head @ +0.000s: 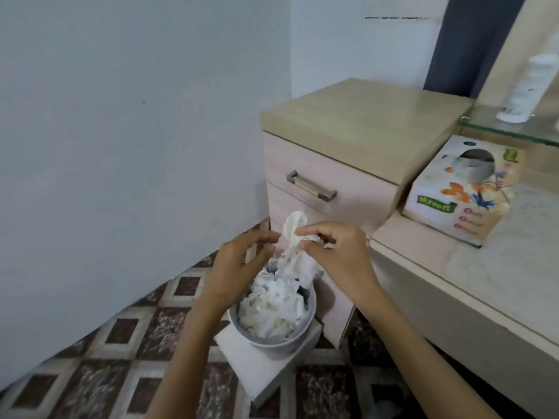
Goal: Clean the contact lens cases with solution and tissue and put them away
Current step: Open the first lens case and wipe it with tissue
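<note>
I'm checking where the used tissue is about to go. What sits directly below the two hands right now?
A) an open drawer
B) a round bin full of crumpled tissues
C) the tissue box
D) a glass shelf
B: the right hand pinches a white tissue, the left hand beside it, above a round bin already heaped with crumpled tissues.

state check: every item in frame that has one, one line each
left hand: open, fingers beside the tissue
right hand: pinching the tissue above the bin
bin: lidless, filled with crumpled tissues
drawer: closed
tissue box: opening torn out on top, no sheet sticking out
bottle: upright on the glass shelf; cap not discernible
</note>
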Tool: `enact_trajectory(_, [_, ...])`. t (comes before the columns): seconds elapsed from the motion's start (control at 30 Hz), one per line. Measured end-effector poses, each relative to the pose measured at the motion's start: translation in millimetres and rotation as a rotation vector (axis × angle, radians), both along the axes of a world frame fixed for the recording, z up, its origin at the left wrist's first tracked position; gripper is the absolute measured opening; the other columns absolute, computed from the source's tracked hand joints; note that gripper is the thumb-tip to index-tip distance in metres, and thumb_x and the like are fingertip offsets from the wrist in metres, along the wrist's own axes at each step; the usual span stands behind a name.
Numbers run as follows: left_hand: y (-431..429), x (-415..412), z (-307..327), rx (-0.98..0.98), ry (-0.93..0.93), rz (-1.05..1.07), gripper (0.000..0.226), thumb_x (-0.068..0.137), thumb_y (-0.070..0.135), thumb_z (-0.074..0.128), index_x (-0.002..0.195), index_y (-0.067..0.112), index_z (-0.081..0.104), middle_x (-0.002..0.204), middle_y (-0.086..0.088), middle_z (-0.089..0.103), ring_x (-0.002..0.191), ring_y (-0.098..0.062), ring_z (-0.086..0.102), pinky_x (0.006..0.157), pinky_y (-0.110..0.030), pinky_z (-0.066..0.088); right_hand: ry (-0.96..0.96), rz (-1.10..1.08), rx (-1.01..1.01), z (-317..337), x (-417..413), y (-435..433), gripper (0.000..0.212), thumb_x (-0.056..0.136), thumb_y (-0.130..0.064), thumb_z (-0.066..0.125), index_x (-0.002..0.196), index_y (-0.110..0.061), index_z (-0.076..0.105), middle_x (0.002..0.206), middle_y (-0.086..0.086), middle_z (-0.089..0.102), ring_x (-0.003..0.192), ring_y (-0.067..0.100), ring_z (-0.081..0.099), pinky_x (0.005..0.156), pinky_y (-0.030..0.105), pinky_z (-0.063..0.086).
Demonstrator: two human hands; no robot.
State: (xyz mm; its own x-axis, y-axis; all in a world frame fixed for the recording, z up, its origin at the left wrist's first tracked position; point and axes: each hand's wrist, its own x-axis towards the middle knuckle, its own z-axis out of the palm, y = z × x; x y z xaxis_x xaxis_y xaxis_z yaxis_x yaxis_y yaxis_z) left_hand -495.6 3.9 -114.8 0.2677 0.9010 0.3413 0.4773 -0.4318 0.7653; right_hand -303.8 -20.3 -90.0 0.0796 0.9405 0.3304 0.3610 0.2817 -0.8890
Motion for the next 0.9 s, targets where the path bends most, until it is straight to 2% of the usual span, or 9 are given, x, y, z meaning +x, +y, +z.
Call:
enact_trajectory(0.13, [8.5,-14.0,-35.3,-0.083,-0.017,0.059,0.025,0.089,0.016,0.062,0.097,0.04,0.063,0.098,0.027,0.064,0.093,0.01,0.059,0.083,-0.009,0.044,-0.091,-0.004,-0.122,-57.4,-21.1,24.6,0.023,0.077,0.001,0.068,0.089,-0.016,0.077,0.091,-0.007,0.073,0.081,-0.001,0.063,0.076,0.012,0.046])
enact_trajectory(0.27, [18.8,-24.1,-74.1,-0.177,0.02,0.099,0.019,0.089,0.016,0.061,0.099,0.031,0.066,0.097,0.017,0.067,0.09,0.008,0.059,0.082,-0.016,0.048,-0.278,-0.022,-0.275,-113.6,-34.6,41.2,0.028,0.08,-0.002,0.063,0.096,-0.021,0.076,0.098,-0.001,0.073,0.087,0.014,0.066,0.084,0.032,0.053])
enact_trajectory(0.4, [22.8,-30.9,-112.9,-0.292,0.035,0.122,0.021,0.088,0.016,0.061,0.105,0.024,0.068,0.1,0.01,0.07,0.095,-0.004,0.063,0.086,-0.03,0.051,-0.452,0.052,-0.387,-143.4,-49.8,44.8,0.034,0.081,0.008,0.054,0.102,-0.01,0.074,0.112,0.005,0.07,0.106,0.019,0.062,0.087,0.016,0.041])
enact_trajectory(0.5, [22.3,-32.2,-133.4,-0.354,0.063,0.12,0.022,0.087,0.015,0.06,0.107,0.023,0.068,0.101,0.01,0.07,0.097,-0.004,0.063,0.087,-0.032,0.051,-0.419,0.066,-0.502,-159.7,-54.9,48.5,0.038,0.082,0.009,0.053,0.113,-0.006,0.069,0.122,0.008,0.065,0.115,0.021,0.058,0.088,0.014,0.037])
enact_trajectory(0.63, [21.2,-34.2,-153.7,-0.432,0.057,0.122,0.023,0.089,0.011,0.058,0.108,0.018,0.067,0.104,0.007,0.069,0.101,-0.006,0.061,0.089,-0.022,0.047,-0.337,0.113,-0.651,-178.7,-59.4,55.0,0.054,0.082,0.009,0.05,0.132,-0.008,0.054,0.137,0.011,0.053,0.126,0.022,0.049,0.1,0.024,0.041])
enact_trajectory(0.73, [20.3,-34.3,-166.7,-0.467,0.073,0.134,0.023,0.09,0.013,0.057,0.11,0.02,0.066,0.106,0.008,0.065,0.1,-0.006,0.058,0.078,-0.006,0.04,-0.264,0.222,-0.768,-181.8,-58.7,50.2,0.068,0.085,0.014,0.041,0.145,-0.017,0.037,0.149,0.007,0.038,0.133,0.021,0.041,0.085,0.021,0.043])
enact_trajectory(0.77, [19.6,-34.3,-170.1,-0.473,0.086,0.14,0.023,0.09,0.014,0.058,0.11,0.02,0.066,0.107,0.008,0.064,0.099,-0.007,0.057,0.075,-0.005,0.039,-0.252,0.242,-0.794,-183.2,-57.1,48.4,0.071,0.085,0.015,0.038,0.147,-0.02,0.034,0.151,0.006,0.034,0.129,0.021,0.044,0.078,0.019,0.044])
enact_trajectory(0.83, [18.0,-35.6,-177.7,-0.483,0.104,0.145,0.023,0.09,0.015,0.059,0.111,0.02,0.065,0.111,0.004,0.063,0.102,-0.012,0.056,0.079,-0.018,0.044,-0.244,0.245,-0.823,-185.8,-51.8,45.2,0.074,0.085,0.015,0.036,0.148,-0.023,0.031,0.152,0.007,0.031,0.104,0.017,0.054,0.059,0.013,0.042])
enact_trajectory(0.9, [15.8,-37.1,-182.8,-0.48,0.111,0.137,0.023,0.089,0.015,0.059,0.111,0.021,0.064,0.116,0.001,0.062,0.108,-0.015,0.055,0.085,-0.028,0.044,-0.24,0.235,-0.827,-189.9,-45.5,43.7,0.075,0.084,0.015,0.037,0.148,-0.024,0.032,0.152,0.007,0.03,0.092,0.016,0.054,0.055,0.013,0.042])
